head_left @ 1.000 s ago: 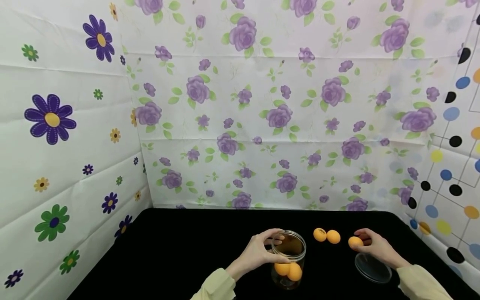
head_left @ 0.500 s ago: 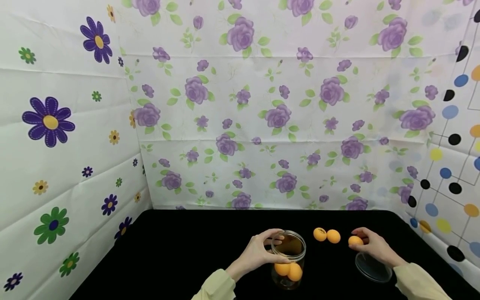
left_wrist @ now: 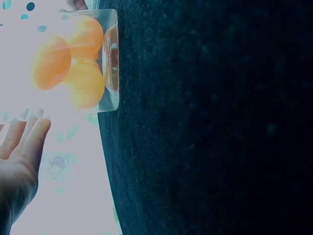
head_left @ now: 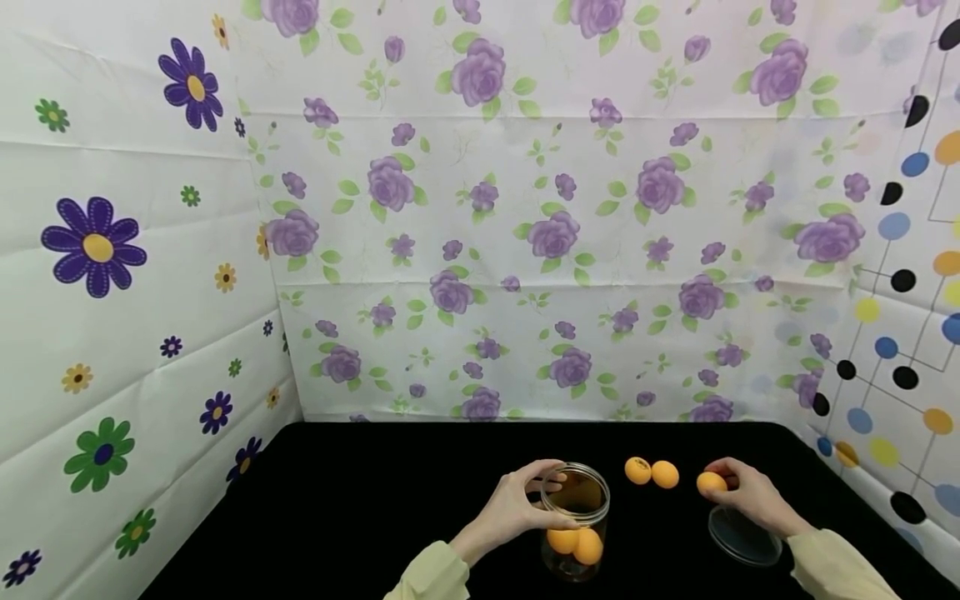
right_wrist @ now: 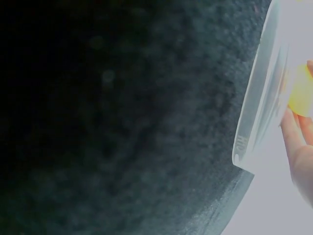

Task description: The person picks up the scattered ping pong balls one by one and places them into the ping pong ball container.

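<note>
My left hand (head_left: 513, 504) grips a clear jar (head_left: 572, 572) near its open mouth, thumb on the near side and fingers on the far side. Orange ping-pong balls (left_wrist: 51, 62) lie in the bottom of the jar; three show in the left wrist view. To the right, my right hand (head_left: 756, 498) pinches another orange ping-pong ball (head_left: 709, 483) between thumb and fingers. Beneath that hand is a clear round lid (head_left: 742, 540) on the black table, partly covered by the hand in the head view. The right wrist view shows the lid (right_wrist: 261, 93) edge-on beside the held ball (right_wrist: 301, 95).
Two more orange balls, a marked one (head_left: 637, 471) and a plain one (head_left: 665, 475), sit side by side on the black tabletop (head_left: 360, 500) between jar and right hand. Flower-patterned sheets (head_left: 450, 350) stand behind and left; a dotted sheet (head_left: 877, 408) stands at the right.
The right hand's fingers have shifted slightly around the ball. The left hand and jar have kept their place; the whole head view has shifted a little.
</note>
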